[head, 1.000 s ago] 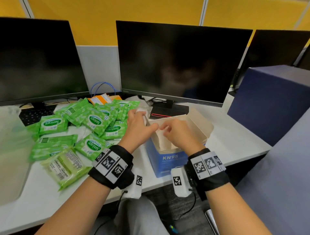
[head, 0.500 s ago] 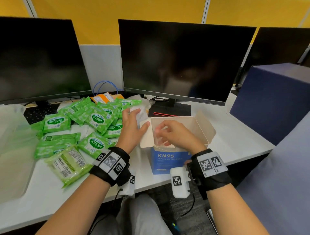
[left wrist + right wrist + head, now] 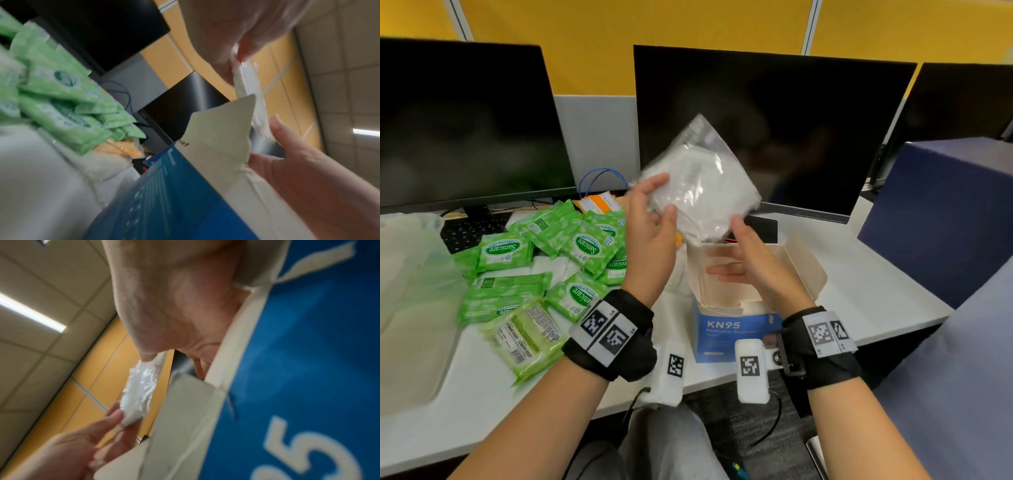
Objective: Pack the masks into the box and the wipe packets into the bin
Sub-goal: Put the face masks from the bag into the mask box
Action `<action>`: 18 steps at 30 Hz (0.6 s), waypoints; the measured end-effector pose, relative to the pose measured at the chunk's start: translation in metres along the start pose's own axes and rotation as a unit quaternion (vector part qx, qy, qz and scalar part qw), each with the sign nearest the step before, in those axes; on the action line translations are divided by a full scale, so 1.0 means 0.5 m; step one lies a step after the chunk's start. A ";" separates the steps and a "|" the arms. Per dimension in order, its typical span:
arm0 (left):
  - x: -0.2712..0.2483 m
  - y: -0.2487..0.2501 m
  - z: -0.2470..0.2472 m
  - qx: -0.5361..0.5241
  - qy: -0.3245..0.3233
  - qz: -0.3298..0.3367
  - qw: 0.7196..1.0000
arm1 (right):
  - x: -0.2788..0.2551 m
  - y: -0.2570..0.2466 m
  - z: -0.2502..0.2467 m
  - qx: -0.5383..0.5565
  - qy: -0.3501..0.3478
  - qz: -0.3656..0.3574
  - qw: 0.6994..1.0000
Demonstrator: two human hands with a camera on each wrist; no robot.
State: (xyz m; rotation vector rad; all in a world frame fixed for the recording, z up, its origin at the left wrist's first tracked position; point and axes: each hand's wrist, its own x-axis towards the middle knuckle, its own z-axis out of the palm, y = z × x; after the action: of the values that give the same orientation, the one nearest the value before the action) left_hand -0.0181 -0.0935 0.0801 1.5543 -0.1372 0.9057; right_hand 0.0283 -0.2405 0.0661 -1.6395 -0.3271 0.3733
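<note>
A clear bag of white masks [image 3: 698,185] hangs in the air above the open blue KN95 box [image 3: 726,329]. My left hand [image 3: 666,195] pinches the bag's left edge between thumb and fingers. My right hand [image 3: 726,246] hovers over the box opening with straight fingers, its thumb touching the bag's lower right corner. The right wrist view shows that thumb tip against the mask bag [image 3: 139,386], beside the box [image 3: 308,369]. The left wrist view shows the mask bag [image 3: 248,78] edge-on above a box flap [image 3: 222,129]. Several green wipe packets [image 3: 551,267] lie on the desk at the left.
A translucent bin [image 3: 407,291] stands at the far left of the white desk [image 3: 859,291]. Two dark monitors [image 3: 774,130] rise behind the work area, with a keyboard [image 3: 469,229] under the left one. A dark blue partition [image 3: 945,205] stands at the right.
My left hand has lifted the mask bag from the desk beside the box to above it. My right hand has come up out of the box to the bag's lower corner.
</note>
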 end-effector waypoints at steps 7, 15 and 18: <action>-0.010 -0.037 0.007 0.148 -0.116 -0.140 0.972 | 0.000 0.019 -0.011 0.152 0.056 -0.011 0.987; -0.018 -0.047 -0.002 0.267 -0.244 -0.241 0.901 | -0.035 -0.034 -0.060 -0.124 0.196 -0.173 0.957; -0.018 -0.053 0.002 0.258 -0.264 -0.245 0.897 | -0.068 -0.063 -0.088 -0.280 0.242 -0.207 0.905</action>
State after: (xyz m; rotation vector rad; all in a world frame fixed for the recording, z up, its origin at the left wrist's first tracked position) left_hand -0.0086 -0.0920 0.0537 2.1746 0.1226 0.0943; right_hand 0.0167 -0.2916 0.1031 -2.0892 -0.4135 -0.4976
